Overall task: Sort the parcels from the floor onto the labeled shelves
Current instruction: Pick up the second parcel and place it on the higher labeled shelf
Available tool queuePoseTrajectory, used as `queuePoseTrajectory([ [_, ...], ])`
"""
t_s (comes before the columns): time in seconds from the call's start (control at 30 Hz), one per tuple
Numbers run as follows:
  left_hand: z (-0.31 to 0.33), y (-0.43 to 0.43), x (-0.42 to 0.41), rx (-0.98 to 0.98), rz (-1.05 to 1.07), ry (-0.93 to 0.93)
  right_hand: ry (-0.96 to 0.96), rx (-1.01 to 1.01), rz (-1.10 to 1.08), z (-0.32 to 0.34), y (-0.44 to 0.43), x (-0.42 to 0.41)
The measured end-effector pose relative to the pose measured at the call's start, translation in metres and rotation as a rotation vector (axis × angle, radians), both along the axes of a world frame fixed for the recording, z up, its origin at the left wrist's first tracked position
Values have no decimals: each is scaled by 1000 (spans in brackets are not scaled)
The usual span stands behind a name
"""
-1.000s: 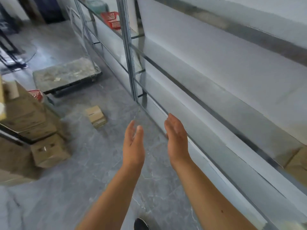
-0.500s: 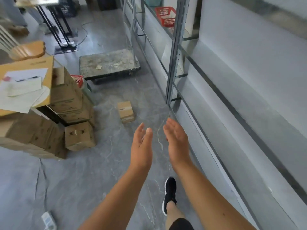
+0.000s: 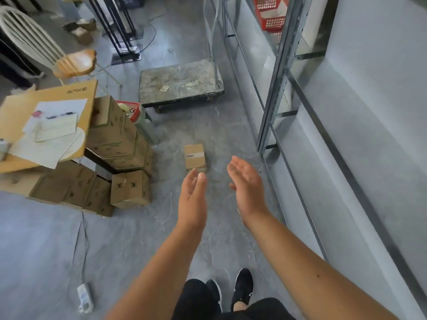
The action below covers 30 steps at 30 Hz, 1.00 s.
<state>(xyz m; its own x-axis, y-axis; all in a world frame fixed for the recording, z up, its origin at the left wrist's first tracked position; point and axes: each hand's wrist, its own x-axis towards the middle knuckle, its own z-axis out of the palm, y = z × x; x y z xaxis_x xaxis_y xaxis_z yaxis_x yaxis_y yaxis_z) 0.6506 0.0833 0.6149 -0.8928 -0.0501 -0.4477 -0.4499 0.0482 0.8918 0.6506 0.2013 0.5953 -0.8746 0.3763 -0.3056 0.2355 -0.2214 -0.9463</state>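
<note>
A plain brown parcel (image 3: 195, 157) lies on the grey, white-veined floor (image 3: 46, 250). At one o'clock sits a red lattice basket (image 3: 269, 21); at six, black shoes (image 3: 243, 285).

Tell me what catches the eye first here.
The open, empty left hand and right hand stretch forward mid-frame. Just beyond them a small brown cardboard parcel lies alone on the grey floor, with stacked cardboard boxes to the left and grey metal shelving along the right.

A single wide-angle view from the person's head looks forward and steeply down along the aisle. The left hand (image 3: 193, 199) and right hand (image 3: 246, 188) sit close under the lens. The floor parcel (image 3: 194, 157) lies just beyond them, with the shelf rack (image 3: 275, 93) to the parcel's right, stacked boxes (image 3: 115, 135) to its left, and a cart (image 3: 180, 82) farther behind it.
</note>
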Motion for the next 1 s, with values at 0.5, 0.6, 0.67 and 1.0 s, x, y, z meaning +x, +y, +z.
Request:
queuePoseTrajectory([
  [0.5, -87, -29, -206, -6, 109, -156, -192, 94, 126, -67, -8, -196],
  [0.6, -103, -40, -269, 6, 73, -244, -295, 82, 94, -84, -17, -247],
  [0.67, -112, -50, -311, -18, 50, -251, -347, 73, 82, -93, -25, -286],
  [1.0, -137, -52, -459, -144, -40, -218, -361, -38, 79, -124, -52, -445],
])
